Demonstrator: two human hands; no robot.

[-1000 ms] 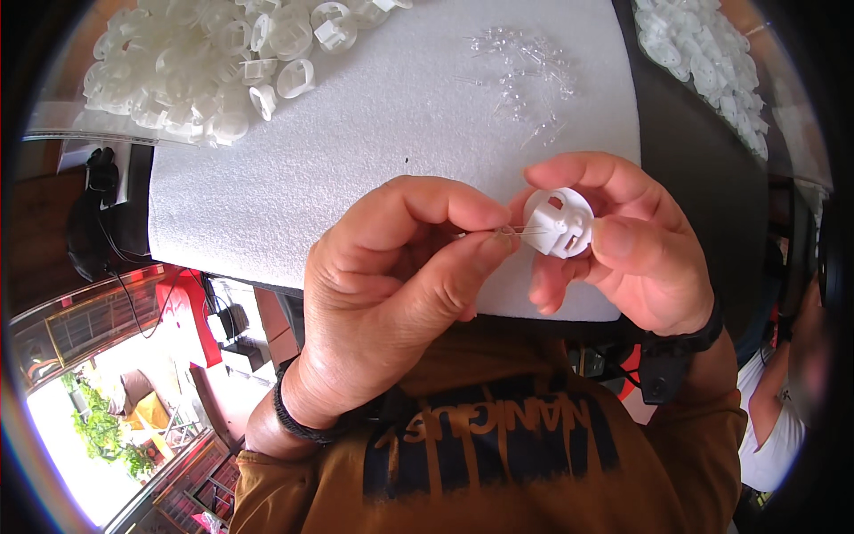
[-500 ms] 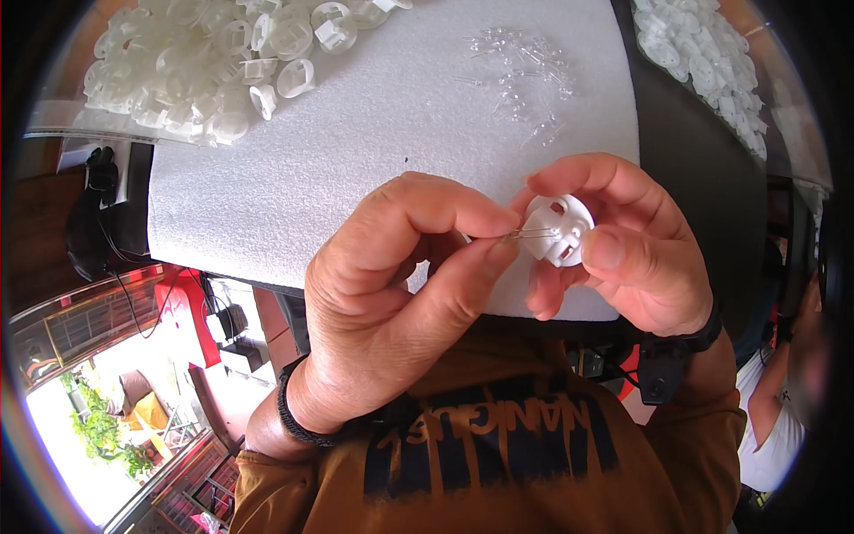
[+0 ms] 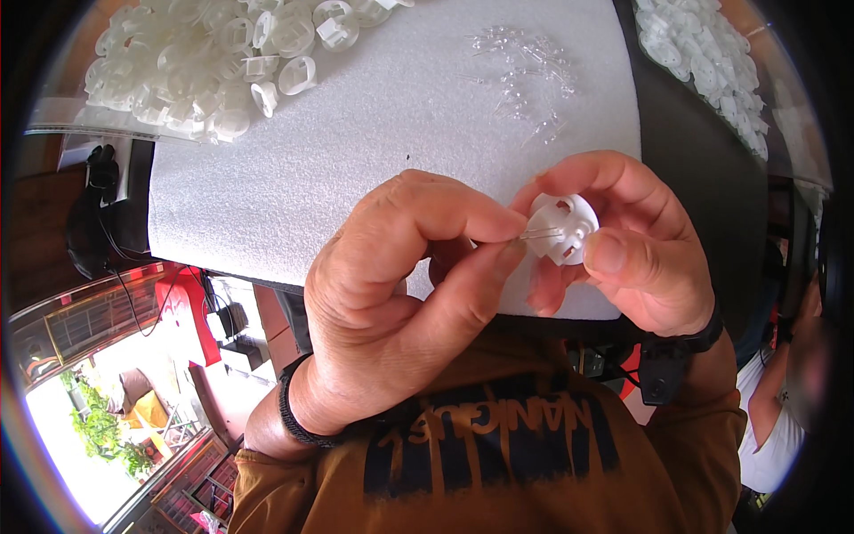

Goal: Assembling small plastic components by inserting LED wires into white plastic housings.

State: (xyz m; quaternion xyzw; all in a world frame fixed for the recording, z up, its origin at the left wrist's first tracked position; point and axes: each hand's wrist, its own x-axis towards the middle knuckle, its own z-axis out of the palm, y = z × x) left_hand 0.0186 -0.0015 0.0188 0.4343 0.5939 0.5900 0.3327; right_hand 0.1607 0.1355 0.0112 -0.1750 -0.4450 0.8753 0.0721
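Observation:
Between the thumb and forefinger of my left hand [image 3: 400, 285] is a small clear LED [image 3: 539, 233], pinched at one end, its thin wire legs pointing right. Those legs reach over the face of a round white plastic part [image 3: 567, 224] with cut-out openings. My right hand [image 3: 640, 240] grips that part by its edge, thumb in front and fingers behind. Whether the leg tips sit inside its holes is too small to tell. Both hands meet above the near right part of a white foam sheet [image 3: 285, 196].
Several loose clear LEDs [image 3: 525, 67] lie on the foam's far right. A heap of round white plastic parts [image 3: 196, 62] fills the far left, and a pile of white pieces [image 3: 703, 62] stands far right. Another person's arm [image 3: 769, 400] shows at the right edge.
My left fingers have shifted slightly right with the LED, closer to the white plastic part. My right hand and the part have barely moved.

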